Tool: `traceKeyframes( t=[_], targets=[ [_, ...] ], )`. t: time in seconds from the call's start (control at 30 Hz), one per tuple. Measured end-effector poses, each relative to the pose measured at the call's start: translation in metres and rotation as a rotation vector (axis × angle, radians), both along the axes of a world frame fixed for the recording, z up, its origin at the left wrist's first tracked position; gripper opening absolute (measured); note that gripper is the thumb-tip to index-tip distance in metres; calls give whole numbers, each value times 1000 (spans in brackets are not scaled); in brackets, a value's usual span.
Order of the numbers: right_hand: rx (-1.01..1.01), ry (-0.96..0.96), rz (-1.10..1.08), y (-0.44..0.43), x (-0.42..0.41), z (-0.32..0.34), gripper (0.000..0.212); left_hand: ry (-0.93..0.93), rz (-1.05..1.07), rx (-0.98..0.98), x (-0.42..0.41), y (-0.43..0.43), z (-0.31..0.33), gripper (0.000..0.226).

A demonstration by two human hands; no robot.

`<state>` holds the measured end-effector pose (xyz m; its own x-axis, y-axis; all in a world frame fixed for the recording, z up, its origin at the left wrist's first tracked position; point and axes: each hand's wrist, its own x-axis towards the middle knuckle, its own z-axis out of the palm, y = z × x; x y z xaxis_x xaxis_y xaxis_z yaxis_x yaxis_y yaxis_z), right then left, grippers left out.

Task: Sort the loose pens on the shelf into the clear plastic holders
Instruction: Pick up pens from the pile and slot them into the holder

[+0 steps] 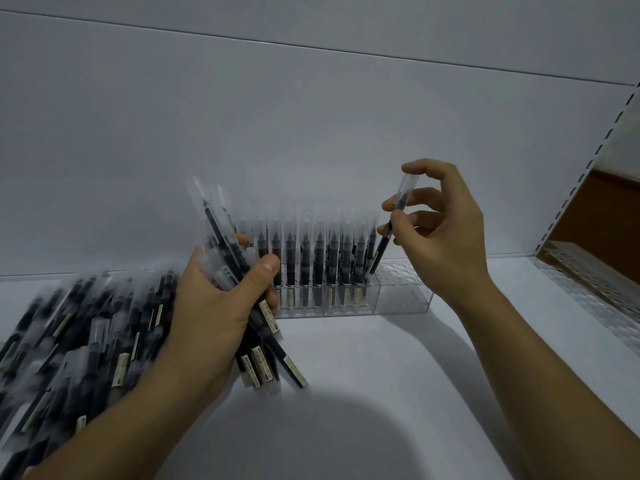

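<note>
Pinching a slim black pen with a clear plastic cap between thumb and fingertips, the right hand holds it tilted, the cap pointing toward one o'clock. The lower end of this pen meets the top plate of the long clear plastic holder, just beside the last of the standing pens. Whether it already sits in a hole cannot be told. The standing pens fill the holder in upright rows, caps up, and from them toward three o'clock the top plate shows open round holes.

At nine o'clock from the holder, the left hand is closed around a bundle of pens of the same kind, with the thumb pressed across them. The bundle leans, its caps toward eleven o'clock. Further toward eight o'clock, a pile of loose pens lies flat and looks blurred.

Everything rests on the white shelf before a grey back wall. At three o'clock a slotted metal upright rises, and a second clear holder with many holes lies below it.
</note>
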<state>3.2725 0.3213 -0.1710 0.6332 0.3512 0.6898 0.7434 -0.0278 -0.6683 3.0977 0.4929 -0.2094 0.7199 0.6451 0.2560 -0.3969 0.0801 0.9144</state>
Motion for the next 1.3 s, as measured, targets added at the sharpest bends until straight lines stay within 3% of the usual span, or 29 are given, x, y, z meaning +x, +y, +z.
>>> traceKeyframes(
  t=[0.1, 0.7, 0.9, 1.1, 1.3],
  targets=[
    [-30, -5, 3, -1, 1, 1, 47, 17, -35, -61, 0, 0, -1, 31],
    [-100, -66, -18, -5, 1, 2, 33, 24, -42, -15, -4, 1, 1, 47],
    [-142, -124, -18, -4, 5, 0, 17, 8, 9, 30, -3, 1, 3, 10],
    [-216, -140, -70, -3, 4, -1, 13, 9, -5, 27, -5, 1, 6, 12],
    [-252, -161, -92, -3, 5, -1, 16, 57, -33, -6, -6, 1, 5, 27]
  ],
)
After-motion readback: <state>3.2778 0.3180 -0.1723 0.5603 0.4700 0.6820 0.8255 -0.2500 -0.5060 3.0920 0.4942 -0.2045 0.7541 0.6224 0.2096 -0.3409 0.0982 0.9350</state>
